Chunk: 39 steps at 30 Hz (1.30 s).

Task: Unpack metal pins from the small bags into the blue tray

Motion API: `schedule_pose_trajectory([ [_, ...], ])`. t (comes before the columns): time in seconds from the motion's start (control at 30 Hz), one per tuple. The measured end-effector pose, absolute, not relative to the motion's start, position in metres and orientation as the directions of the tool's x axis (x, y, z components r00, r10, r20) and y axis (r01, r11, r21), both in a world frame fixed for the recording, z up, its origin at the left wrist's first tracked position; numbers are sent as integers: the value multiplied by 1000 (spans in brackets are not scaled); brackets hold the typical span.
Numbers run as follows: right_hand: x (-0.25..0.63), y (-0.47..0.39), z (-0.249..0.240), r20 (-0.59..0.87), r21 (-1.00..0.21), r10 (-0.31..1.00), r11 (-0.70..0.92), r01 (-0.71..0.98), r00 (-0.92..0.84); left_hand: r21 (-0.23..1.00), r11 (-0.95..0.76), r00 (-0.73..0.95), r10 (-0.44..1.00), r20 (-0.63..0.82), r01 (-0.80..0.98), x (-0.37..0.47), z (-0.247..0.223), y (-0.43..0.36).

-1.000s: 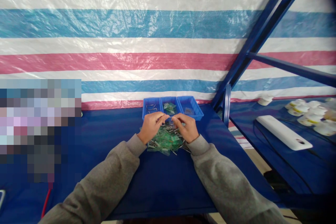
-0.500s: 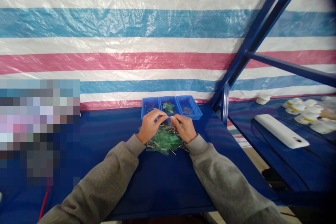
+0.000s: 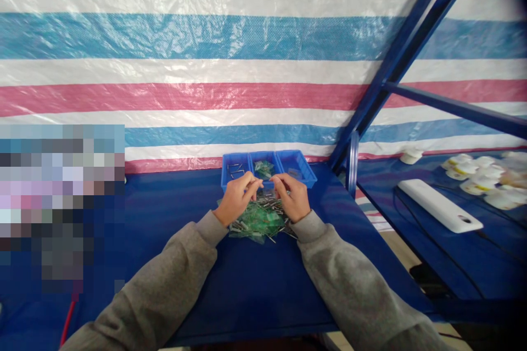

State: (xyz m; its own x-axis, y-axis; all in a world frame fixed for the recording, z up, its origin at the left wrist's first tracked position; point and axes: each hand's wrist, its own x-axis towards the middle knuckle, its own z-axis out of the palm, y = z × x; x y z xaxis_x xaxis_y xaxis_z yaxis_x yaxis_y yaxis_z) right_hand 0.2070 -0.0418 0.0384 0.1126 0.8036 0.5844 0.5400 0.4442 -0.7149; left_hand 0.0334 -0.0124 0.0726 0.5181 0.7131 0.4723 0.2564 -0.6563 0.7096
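My left hand and my right hand face each other above a pile of green and clear plastic packets mixed with thin metal pieces. The fingertips of both hands are pinched, with a small gap between the hands. Whatever they hold is too small to make out. Just behind them stand three joined blue bins: the left bin has a few metal pieces, the middle bin has greenish packets, and the right bin has something clear and flat.
The blue table carries the pile and bins. Beyond its right edge, another blue table holds a white device, cables and several white round parts. A blue metal frame slants above. A red cord lies at lower left.
The pinched fingertips have moved slightly apart, and my right hand's fingers have shifted up a little. The bins and pile look the same.
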Motion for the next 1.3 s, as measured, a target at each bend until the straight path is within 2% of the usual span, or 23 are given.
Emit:
schedule_pose_trajectory([
  [0.1,207,-42,39,586,-711,804,450,541,101,667,-679,557,697,452,309,33,72,-13],
  [0.33,207,-42,38,588,-705,804,454,546,91,540,-764,579,631,516,353,34,69,-12],
  [0.5,206,-42,39,592,-691,803,458,559,75,510,-774,594,623,509,375,34,68,-11],
  [0.9,206,-42,38,595,-685,801,459,566,71,504,-819,521,566,638,273,34,62,-7],
  [1.13,207,-42,39,588,-699,804,454,552,84,522,-805,532,584,613,281,32,64,-3],
  [1.3,207,-42,39,596,-694,798,456,557,90,624,-711,476,692,543,322,33,61,-2],
])
